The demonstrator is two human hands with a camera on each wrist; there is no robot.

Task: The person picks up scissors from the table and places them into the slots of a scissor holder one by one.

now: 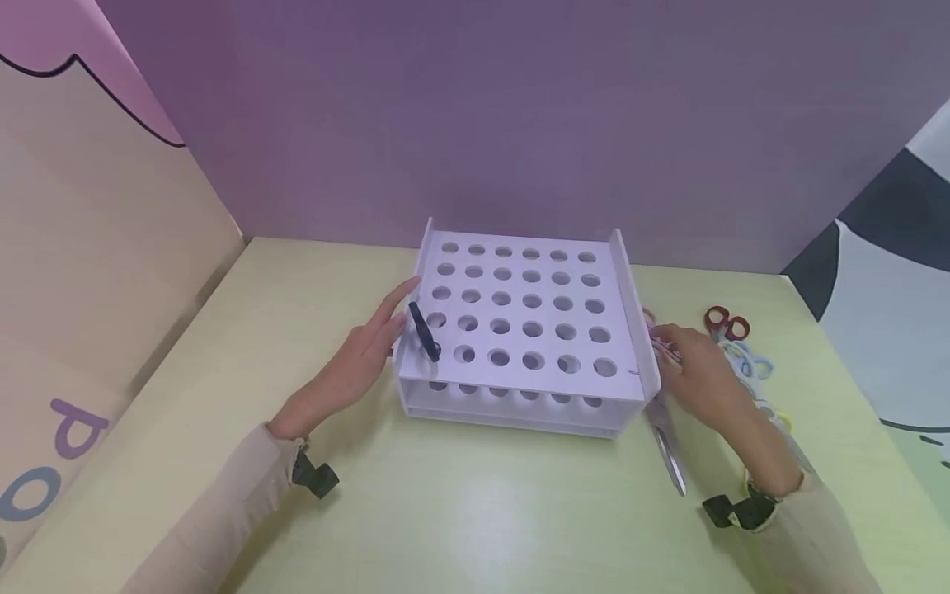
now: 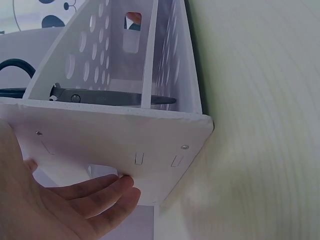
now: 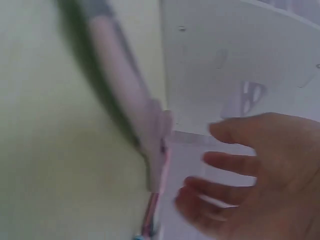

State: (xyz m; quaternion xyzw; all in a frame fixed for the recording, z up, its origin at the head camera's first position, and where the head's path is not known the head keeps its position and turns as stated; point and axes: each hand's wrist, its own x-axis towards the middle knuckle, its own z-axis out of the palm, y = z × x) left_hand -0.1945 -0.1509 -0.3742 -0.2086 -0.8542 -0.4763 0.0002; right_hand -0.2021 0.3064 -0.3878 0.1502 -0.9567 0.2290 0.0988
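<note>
Presently, the white rack [image 1: 516,313] is standing on the worktop [image 1: 460,503], with black-handled scissors [image 1: 423,330] sitting in its near-left hole; the left hand [image 1: 364,353] is resting loosely extended fingers against the rack's left side, while the right hand [image 1: 701,378], fingers loose and grasping nothing, is hovering beside pink-handled scissors [image 1: 668,445] at the right side

The box-shaped, flat-panelled rack [image 1: 516,314] is white, with a grid of round holes. The looped scissor handle [image 1: 423,331] is black; the flat tabletop [image 1: 475,520], pale yellow.
</note>
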